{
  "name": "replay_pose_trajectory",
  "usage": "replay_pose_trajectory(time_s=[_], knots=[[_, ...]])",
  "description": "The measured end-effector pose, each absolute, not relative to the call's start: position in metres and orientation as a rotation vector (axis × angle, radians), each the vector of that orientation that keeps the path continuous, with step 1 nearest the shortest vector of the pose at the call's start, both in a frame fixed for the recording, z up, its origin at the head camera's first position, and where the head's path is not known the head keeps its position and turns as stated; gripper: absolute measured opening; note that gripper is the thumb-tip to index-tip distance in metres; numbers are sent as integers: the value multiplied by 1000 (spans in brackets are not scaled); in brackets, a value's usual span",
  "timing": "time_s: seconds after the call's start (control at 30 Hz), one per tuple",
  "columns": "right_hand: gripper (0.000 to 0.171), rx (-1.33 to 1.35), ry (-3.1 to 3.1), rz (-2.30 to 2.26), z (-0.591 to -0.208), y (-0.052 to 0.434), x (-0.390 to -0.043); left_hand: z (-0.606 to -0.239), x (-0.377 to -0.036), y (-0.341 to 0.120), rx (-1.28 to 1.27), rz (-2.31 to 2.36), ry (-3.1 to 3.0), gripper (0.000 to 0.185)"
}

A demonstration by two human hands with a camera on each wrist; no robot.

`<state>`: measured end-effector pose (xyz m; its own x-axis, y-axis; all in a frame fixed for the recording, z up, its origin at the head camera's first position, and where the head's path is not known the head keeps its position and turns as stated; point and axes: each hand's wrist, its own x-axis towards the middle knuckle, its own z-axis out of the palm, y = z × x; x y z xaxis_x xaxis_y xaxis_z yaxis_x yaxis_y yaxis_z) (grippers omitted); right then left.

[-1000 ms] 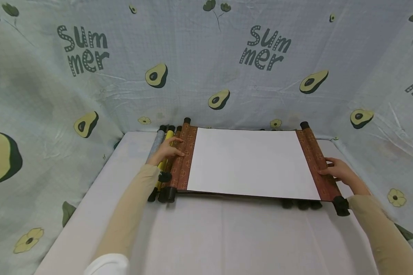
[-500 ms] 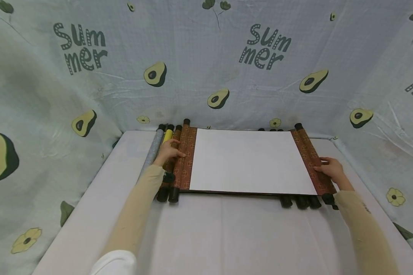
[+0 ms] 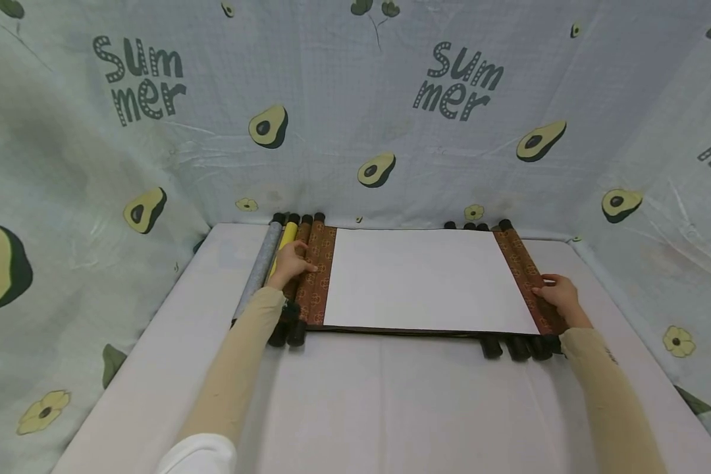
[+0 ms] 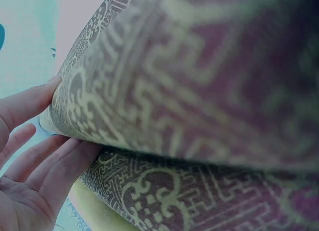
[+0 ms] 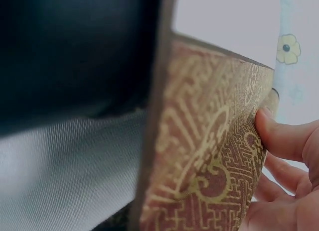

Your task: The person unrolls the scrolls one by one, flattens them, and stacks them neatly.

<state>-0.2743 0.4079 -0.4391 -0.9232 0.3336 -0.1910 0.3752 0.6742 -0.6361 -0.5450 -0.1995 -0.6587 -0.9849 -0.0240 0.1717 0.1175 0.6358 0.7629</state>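
A partly unrolled hanging scroll [image 3: 426, 280] with a white middle and reddish-brown patterned ends stretches between my hands at the back of the table. My left hand [image 3: 291, 263] grips its left roller, thumb on top and fingers underneath in the left wrist view. At the other end, my right hand [image 3: 559, 297] pinches the right roller [image 3: 524, 276], the thumb [image 5: 281, 136] pressing the patterned cloth. Below the left roller, another patterned roll [image 4: 144, 191] shows in the left wrist view. Black end knobs stick out at the corners of the scroll.
To the left lie a grey roll [image 3: 261, 263], a yellow roll [image 3: 289, 234] and another brown roll [image 3: 303, 230], side by side. Several black knobs [image 3: 518, 347] poke out from under the scroll at the right. A printed cloth [image 3: 332, 99] hangs behind the white-covered table [image 3: 355, 408].
My right hand has moved left, bringing the right roller in over the knobs beneath. The scroll's front edge now lies lower and closer to them. The left hand has barely shifted.
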Motion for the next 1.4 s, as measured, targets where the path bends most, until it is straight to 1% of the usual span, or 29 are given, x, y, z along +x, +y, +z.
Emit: replay_pose_trajectory(time_s=[0.07,0.13,0.2,0.23,0.27,0.33,0.4,0.47,0.5,0.63,0.73,0.83,0.87,0.9,1.0,1.07,1.13,1.23,1.4], knots=[[59,594,2823,-1097,-441,407,-275,-672,-557,-204,-96,-1217,-2689,83],[58,584,2833,-1100,-441,406,-276,-675,-559,-206,-101,-1182,-2699,83],[58,586,2842,-1098,-442,405,-277,-661,-547,-203,-120,-1144,-2705,80],[58,586,2844,-1100,-443,405,-278,-647,-534,-200,-137,-1123,-2714,77],[57,583,2846,-1100,-443,404,-279,-624,-511,-193,-154,-1099,-2715,73],[58,584,2841,-1100,-443,404,-280,-553,-446,-173,-157,-1070,-2786,63],[59,580,2832,-1104,-445,405,-281,-491,-388,-154,-156,-1013,-2858,54],[59,547,2821,-1110,-444,405,-280,-442,-342,-137,-144,-942,-2931,50],[59,518,2820,-1107,-444,406,-279,-429,-329,-132,-146,-892,-2979,50],[58,382,2827,-1019,-442,408,-275,-434,-324,-125,-290,-593,-3008,46],[59,304,2844,-870,-449,417,-280,-436,-320,-121,-420,-325,-2996,33],[64,155,2890,-713,-470,442,-296,-434,-315,-118,-504,-49,-2961,20],[66,52,2932,-683,-483,458,-305,-433,-313,-118,-533,37,-2941,17],[69,-40,2970,-634,-496,471,-311,-432,-310,-118,-563,103,-2928,16],[72,-203,2967,-468,-509,488,-316,-428,-296,-119,-677,244,-2914,17],[71,-233,2940,-410,-500,481,-303,-426,-284,-121,-762,263,-2928,17],[68,-167,2855,-334,-473,456,-280,-426,-271,-124,-831,260,-2955,16],[63,-209,2851,-260,-446,432,-248,-426,-250,-131,-889,236,-2988,20],[59,-288,2853,-196,-426,419,-214,-430,-220,-141,-951,177,-2989,25]])
